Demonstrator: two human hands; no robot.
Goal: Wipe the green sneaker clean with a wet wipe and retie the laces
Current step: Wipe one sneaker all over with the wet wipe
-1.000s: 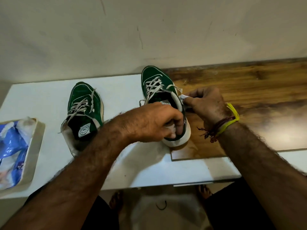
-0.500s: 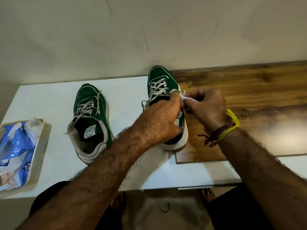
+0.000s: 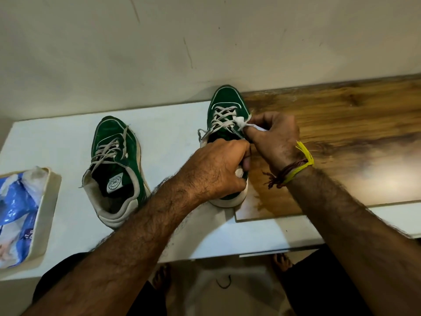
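Note:
A green sneaker (image 3: 225,103) with grey-white laces stands toe-away on the white table, at the edge of a wooden board. My left hand (image 3: 216,167) grips its collar and heel from above, hiding the opening. My right hand (image 3: 273,135) pinches a small crumpled white wet wipe (image 3: 241,123) and presses it on the sneaker's right side near the upper eyelets. The laces (image 3: 222,117) are threaded, with a loose end trailing on the left side.
A second green sneaker (image 3: 114,169) stands to the left, laces loose. A cream tray (image 3: 49,201) holding a blue wipes pack (image 3: 16,206) sits at the table's left edge. The wooden board (image 3: 341,137) covers the right part. A wall rises close behind.
My right hand has moved the wipe forward along the sneaker's right side, from the collar toward the eyelets. My left hand shifted its hold slightly on the collar.

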